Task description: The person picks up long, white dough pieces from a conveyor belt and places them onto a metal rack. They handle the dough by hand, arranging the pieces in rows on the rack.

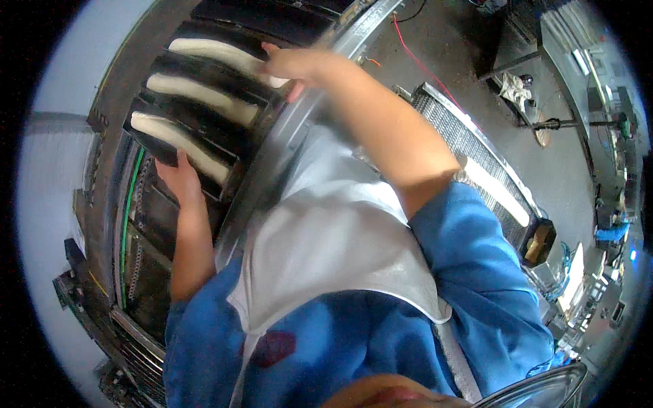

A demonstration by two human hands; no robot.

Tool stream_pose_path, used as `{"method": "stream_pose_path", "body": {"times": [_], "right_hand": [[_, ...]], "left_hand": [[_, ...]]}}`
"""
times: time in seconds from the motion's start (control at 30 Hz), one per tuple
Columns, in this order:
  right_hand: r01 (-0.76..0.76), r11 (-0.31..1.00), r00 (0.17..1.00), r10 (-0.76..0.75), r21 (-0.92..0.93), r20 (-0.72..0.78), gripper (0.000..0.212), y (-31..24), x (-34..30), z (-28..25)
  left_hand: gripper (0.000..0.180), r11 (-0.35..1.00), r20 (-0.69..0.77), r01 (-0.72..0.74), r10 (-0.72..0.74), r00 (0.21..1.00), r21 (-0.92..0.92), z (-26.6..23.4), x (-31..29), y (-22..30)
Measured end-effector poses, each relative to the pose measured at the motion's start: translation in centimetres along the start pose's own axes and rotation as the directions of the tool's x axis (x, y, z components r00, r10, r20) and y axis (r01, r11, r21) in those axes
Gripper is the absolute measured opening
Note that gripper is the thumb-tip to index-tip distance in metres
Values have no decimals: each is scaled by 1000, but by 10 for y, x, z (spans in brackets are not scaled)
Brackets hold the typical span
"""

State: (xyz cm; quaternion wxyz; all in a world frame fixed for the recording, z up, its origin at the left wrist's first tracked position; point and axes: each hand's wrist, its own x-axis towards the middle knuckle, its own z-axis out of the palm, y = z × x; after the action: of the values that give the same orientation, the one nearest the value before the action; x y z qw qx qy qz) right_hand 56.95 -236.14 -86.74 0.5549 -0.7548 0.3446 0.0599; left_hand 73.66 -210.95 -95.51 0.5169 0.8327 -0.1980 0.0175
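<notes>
Three long, pale strips of dough lie side by side in a black baking pan with narrow troughs: a far strip, a middle strip and a near strip. At the pan's near edge, my left hand has its thumb up over the rim, with the other fingers partly hidden alongside. My right hand reaches across to the pan's far right corner, by the end of the far strip. Its fingers curl around the edge there and are somewhat blurred.
A metal rail runs between me and the pan. A green-edged conveyor frame with a chain lies at left. Behind my right arm stands a ridged metal rack with another pale strip on it. Metal tables stand at far right.
</notes>
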Motion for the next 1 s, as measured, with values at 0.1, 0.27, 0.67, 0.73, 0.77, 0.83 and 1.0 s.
{"method": "stream_pose_path", "body": {"times": [0.1, 0.27, 0.67, 0.73, 0.77, 0.83, 1.0], "right_hand": [[-21, 971, 983, 63, -240, 170, 65, -12, 26, -8], [55, 997, 986, -64, -61, -156, 72, 1, 23, -7], [-190, 728, 525, -492, -659, -695, 57, 211, -154, -19], [-388, 611, 604, -397, -691, -690, 61, 234, -172, -6], [-358, 601, 629, -411, -715, -660, 58, 241, -173, -10], [-277, 584, 672, -451, -763, -588, 53, 265, -165, -16], [141, 978, 272, -188, -154, -944, 49, 250, -163, -58]], "left_hand": [[55, 997, -32, -1, 3, 999, 83, 0, -5, 19], [55, 994, 70, 16, -9, 998, -107, 11, 3, 17], [49, 1000, 14, 10, -10, 1000, 18, 14, -2, 3], [59, 1000, 28, -1, 1, 1000, -7, 4, 6, -15], [67, 979, -57, 111, -103, 993, 172, 3, 9, -26], [73, 996, 27, 74, -75, 997, 40, 0, 9, -29], [75, 996, -8, 83, -83, 997, 18, 8, 1, -19]]}}
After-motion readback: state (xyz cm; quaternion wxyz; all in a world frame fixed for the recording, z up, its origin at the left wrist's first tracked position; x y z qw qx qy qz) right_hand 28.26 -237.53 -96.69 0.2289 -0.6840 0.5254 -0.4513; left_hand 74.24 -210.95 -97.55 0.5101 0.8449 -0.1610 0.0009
